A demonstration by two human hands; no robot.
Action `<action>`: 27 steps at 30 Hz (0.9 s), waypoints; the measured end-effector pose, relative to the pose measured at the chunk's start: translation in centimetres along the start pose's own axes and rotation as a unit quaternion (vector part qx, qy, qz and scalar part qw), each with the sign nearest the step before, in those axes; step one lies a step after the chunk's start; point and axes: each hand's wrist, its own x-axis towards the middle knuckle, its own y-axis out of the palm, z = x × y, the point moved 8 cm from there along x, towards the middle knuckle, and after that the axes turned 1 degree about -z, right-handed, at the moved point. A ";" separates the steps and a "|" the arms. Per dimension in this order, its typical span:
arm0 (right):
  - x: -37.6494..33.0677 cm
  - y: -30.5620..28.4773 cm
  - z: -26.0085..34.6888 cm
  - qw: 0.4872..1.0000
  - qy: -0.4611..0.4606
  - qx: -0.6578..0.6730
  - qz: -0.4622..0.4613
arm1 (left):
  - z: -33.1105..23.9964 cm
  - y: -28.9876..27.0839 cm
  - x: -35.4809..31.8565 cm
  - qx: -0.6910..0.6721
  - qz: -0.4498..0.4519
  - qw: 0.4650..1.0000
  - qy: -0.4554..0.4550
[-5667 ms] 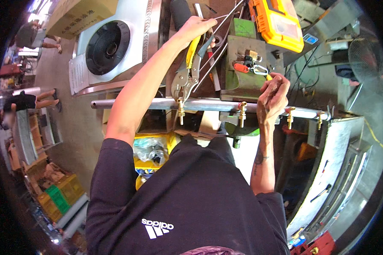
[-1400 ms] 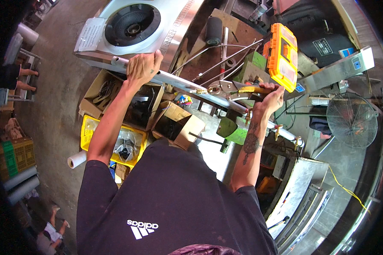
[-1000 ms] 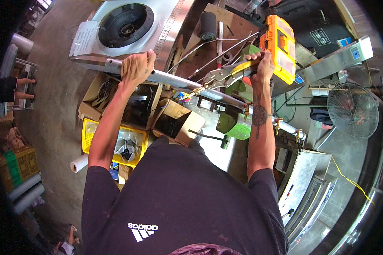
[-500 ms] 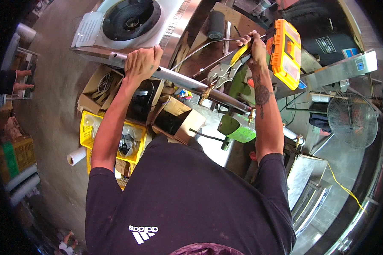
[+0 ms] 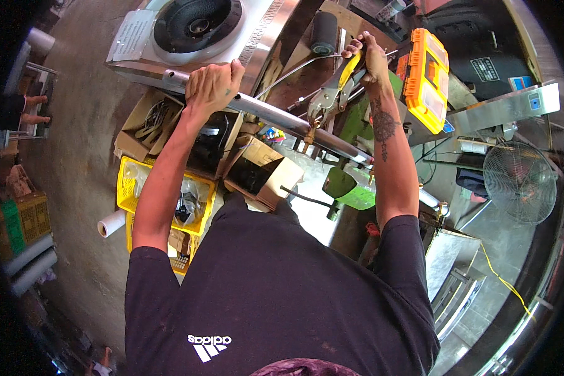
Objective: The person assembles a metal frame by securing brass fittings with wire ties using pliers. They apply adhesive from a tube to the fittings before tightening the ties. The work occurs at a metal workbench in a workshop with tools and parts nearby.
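My left hand [image 5: 212,89] is wrapped over a round metal pipe [image 5: 276,118] that slants down to the right, near its left end. My right hand [image 5: 371,61] grips the yellow handle of locking pliers [image 5: 328,99]. The jaws of the pliers are at a small brass fitting [image 5: 309,133] on the pipe; whether they are clamped on it is too small to tell. A thin metal tube [image 5: 288,76] runs behind the pliers toward my right hand.
A steel stove [image 5: 197,62] with a black burner stands at the upper left. An orange toolbox [image 5: 427,81] is right of my right hand. Cardboard boxes [image 5: 276,178], a yellow crate [image 5: 126,188] and a green metal part [image 5: 351,191] lie below the pipe. A fan [image 5: 519,182] stands at the right.
My right hand has moved slightly up and left, and the pliers' handle has swung with it. My left hand stays on the pipe.
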 end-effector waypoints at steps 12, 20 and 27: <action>-0.8 0.0 0.1 1.000 0.015 -0.009 0.010 | 0.0 -0.1 0.1 0.008 0.027 1.000 0.003; -2.4 -3.3 -0.1 0.993 -0.015 -0.001 -0.117 | -0.3 -0.2 0.0 0.010 0.020 1.000 0.013; -2.7 -3.2 -0.7 0.976 -0.059 -0.072 -0.198 | 0.2 -0.2 -0.2 0.016 0.005 1.000 0.018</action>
